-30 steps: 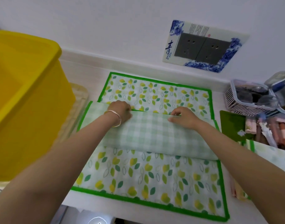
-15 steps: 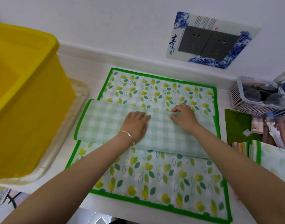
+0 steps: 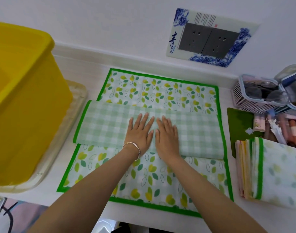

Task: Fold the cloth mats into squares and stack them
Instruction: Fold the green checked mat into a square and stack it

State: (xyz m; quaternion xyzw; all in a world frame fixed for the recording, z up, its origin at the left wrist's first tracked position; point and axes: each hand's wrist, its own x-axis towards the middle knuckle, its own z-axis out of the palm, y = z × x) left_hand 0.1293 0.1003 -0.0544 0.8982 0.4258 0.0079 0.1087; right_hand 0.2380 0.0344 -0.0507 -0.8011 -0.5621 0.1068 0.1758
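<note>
A leaf-print cloth mat [image 3: 154,182] with a green border lies spread on the white table. A second mat [image 3: 103,126], showing its pale green checked side, lies folded into a long band across the middle of the leaf-print mat. My left hand [image 3: 139,132] and my right hand [image 3: 167,133] rest flat, side by side, fingers straight, pressing on the centre of the checked band. A stack of folded mats [image 3: 274,172] sits at the right edge of the table.
A big yellow plastic tub [image 3: 24,101] stands on a pale tray [image 3: 76,101] at the left. At the back right are a white basket [image 3: 254,96] of small items and a green card [image 3: 239,125]. A wall socket plate [image 3: 209,37] is behind.
Both hands have let go of the checked band's far edge and slid to its centre, now lying flat and pressing it down. The camera view has shifted slightly.
</note>
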